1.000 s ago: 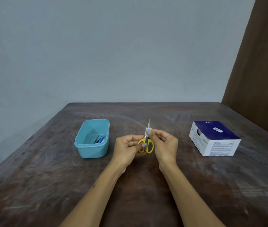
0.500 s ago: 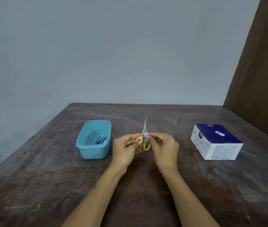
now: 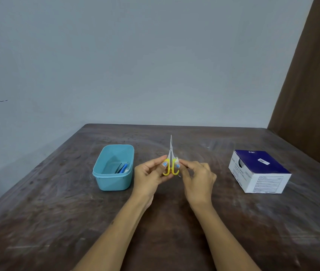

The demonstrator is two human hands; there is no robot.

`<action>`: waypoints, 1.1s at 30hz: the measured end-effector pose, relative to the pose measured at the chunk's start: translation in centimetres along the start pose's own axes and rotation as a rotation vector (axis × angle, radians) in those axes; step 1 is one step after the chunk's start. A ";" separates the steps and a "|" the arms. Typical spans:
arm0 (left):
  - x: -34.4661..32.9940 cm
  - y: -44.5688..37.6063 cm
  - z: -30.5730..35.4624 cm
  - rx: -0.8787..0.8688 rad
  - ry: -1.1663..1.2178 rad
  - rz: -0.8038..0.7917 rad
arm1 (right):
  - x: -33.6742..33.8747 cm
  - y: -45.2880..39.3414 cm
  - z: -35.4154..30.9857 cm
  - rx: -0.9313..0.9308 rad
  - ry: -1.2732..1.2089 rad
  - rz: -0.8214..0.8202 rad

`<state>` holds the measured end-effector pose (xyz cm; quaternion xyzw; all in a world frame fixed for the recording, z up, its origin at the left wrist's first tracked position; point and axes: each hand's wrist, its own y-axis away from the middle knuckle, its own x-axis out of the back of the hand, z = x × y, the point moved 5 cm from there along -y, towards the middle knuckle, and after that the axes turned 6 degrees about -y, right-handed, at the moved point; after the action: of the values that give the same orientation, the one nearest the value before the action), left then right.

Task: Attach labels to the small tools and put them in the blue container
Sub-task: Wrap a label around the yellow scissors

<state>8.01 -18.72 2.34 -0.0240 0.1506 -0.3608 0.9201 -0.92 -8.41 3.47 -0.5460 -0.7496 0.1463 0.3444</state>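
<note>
A small pair of scissors [image 3: 171, 159] with yellow handles is held upright above the middle of the dark wooden tabletop [image 3: 174, 231], blades closed and pointing up and away from the person. The left hand [image 3: 151, 177] grips the yellow handles from the left side, its fingers curled round them and its thumb across the front of the left loop. The right hand [image 3: 198, 178] comes in from the right, its thumb and forefinger pinched together on a small pale label [image 3: 177, 160] that sits against the right handle just below the blades. The scissors thus lie between the two hands, touching both, with the blades standing clear above the fingertips. How far the label is stuck down cannot be told at this size.

To the left of the left hand, near it but apart, a blue container [image 3: 114, 180] stands on the tabletop with its open top facing up. Inside it, toward the right wall, lie a few small tools [image 3: 123, 168], one with a blue part; their shapes are too small to make out. Well to the right of the right hand sits a cardboard box [image 3: 260, 171] with a dark blue top and white printed sides. Behind the tabletop rises a plain grey wall [image 3: 135, 55], and a brown panel [image 3: 311, 85] stands at the far right.
</note>
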 end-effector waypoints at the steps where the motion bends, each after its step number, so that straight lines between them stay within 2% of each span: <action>1: 0.0 0.0 -0.1 0.013 0.011 -0.003 | 0.1 0.0 -0.1 0.026 0.019 0.017; 4: -0.3 -0.1 0.0 0.047 0.046 -0.042 | 0.3 0.1 -0.6 0.125 0.074 0.122; 6: -0.5 0.0 0.1 0.048 0.064 -0.066 | 0.6 0.2 -0.7 0.123 0.047 0.155; 11: -0.2 0.0 0.2 0.005 0.079 -0.011 | -0.4 0.3 0.6 -0.149 -0.131 -0.015; 13: 0.1 -0.1 0.2 -0.014 0.077 0.017 | -0.8 0.4 1.0 -0.205 -0.164 -0.054; 15: 0.0 -0.1 0.3 -0.022 0.048 0.004 | -0.7 0.4 0.6 -0.155 -0.149 -0.033; 19: -0.7 0.2 0.5 -0.029 0.028 -0.051 | 0.6 0.4 -1.0 0.085 -0.038 0.127; 25: 0.1 -0.1 0.4 -0.043 0.081 0.031 | -0.9 0.6 0.8 -0.171 -0.144 -0.061; 27: 0.1 -0.1 0.4 -0.043 0.062 0.028 | -0.9 0.6 0.6 -0.163 -0.146 -0.048; 31: -0.5 0.1 0.5 -0.039 0.027 -0.015 | 0.2 0.4 -0.1 -0.087 -0.122 0.078; 33: -0.4 0.2 0.5 -0.053 0.047 -0.001 | -0.1 0.4 0.2 -0.116 -0.146 0.033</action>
<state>7.96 -18.33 2.91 -0.0401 0.1819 -0.3577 0.9151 -0.71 -8.30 3.09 -0.5653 -0.7707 0.1477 0.2542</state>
